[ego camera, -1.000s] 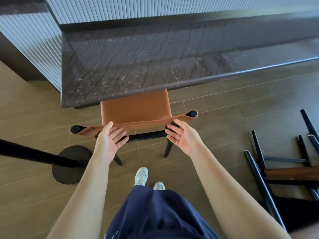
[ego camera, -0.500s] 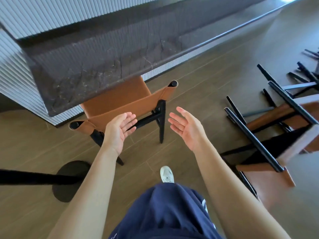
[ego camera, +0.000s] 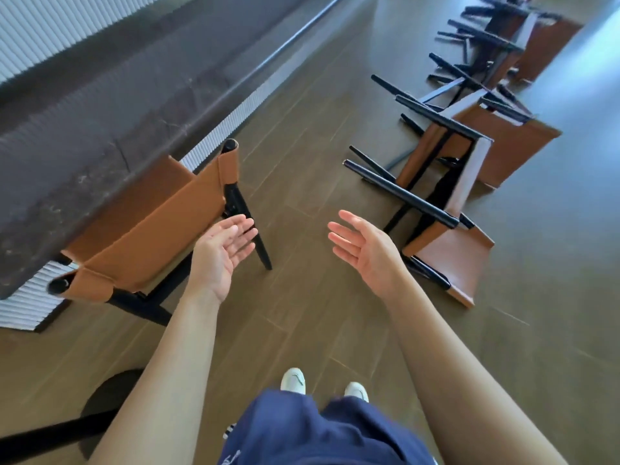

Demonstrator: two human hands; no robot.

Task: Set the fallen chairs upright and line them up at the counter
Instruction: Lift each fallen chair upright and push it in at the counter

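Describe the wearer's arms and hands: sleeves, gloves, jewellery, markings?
The left hand and right hand are bare: no gloves, rings, watch or bands visible. The left forearm and right forearm are uncovered, with no sleeve edge in view. Below them are a navy garment with a little white print, and pale sneakers.

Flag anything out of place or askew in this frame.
Several chairs lie tipped on the floor at right, legs sticking out sideways: the nearest fallen chair, a second fallen chair behind it, farther chairs beyond. Only one upright chair stands at the counter.
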